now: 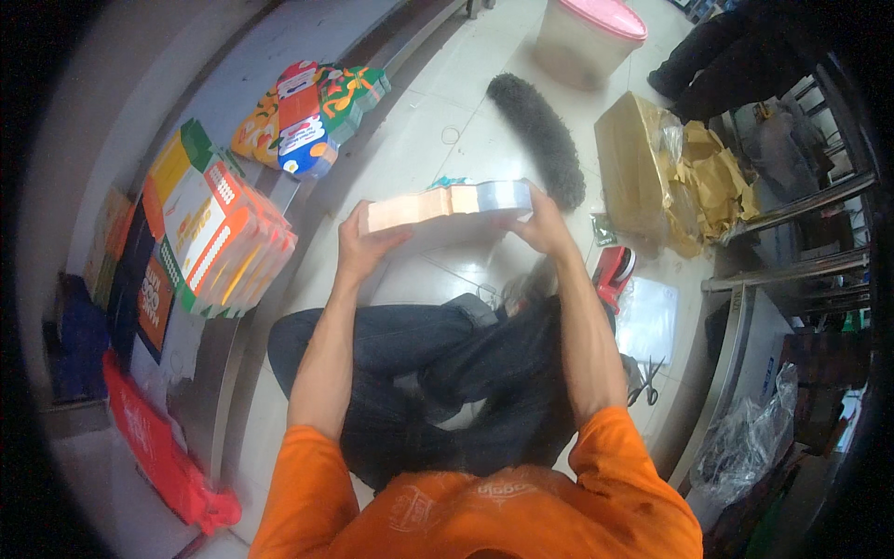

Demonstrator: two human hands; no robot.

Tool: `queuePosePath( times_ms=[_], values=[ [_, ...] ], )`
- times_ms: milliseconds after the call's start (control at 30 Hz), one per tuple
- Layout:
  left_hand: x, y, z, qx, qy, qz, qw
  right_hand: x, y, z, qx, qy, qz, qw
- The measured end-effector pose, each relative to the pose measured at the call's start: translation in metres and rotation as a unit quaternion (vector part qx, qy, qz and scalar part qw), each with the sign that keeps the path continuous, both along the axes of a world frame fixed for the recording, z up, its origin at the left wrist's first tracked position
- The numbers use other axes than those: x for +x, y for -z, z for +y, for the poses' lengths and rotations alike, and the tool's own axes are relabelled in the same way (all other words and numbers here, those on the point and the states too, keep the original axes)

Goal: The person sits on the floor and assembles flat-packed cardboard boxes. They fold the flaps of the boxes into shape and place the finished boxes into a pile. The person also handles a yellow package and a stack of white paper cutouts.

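Observation:
Above my crossed legs, a thick stack of die-cut printed card sheets [410,210] is held up between both hands. Its edge faces me, peach at the left and middle and blue-grey at the right, with a wavy outline. My left hand [366,240] is closed round the left end. At the right end, my right hand [540,226] grips the stack with the thumb on the near side. The fingers behind the stack are mostly hidden. A bit of teal print shows over its far edge.
On a ledge at left lie colourful die-cut stacks [307,116] and folded printed cartons [219,224]. A red tape dispenser [612,275], scissors [645,382] and brown paper-wrapped package [643,168] are at right. Beyond lie a dark fluffy strip [540,130] and pink-lidded tub [587,42].

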State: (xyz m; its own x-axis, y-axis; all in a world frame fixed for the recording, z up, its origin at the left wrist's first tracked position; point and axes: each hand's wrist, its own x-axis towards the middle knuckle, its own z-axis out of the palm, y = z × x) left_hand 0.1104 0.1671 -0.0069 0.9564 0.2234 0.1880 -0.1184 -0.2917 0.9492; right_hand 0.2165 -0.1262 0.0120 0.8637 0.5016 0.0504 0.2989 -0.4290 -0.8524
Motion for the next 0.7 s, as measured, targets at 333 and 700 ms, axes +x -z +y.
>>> queuePosePath(
  times_ms=[333,700],
  values=[
    [0.003,-0.002,-0.008,0.008,-0.02,-0.08,0.997,0.001,0.018,-0.007,-0.037,-0.027,-0.036,0.998],
    [0.003,-0.011,0.002,0.026,-0.056,-0.027,0.998,0.004,-0.013,-0.008,-0.039,-0.042,-0.017,0.998]
  ],
)
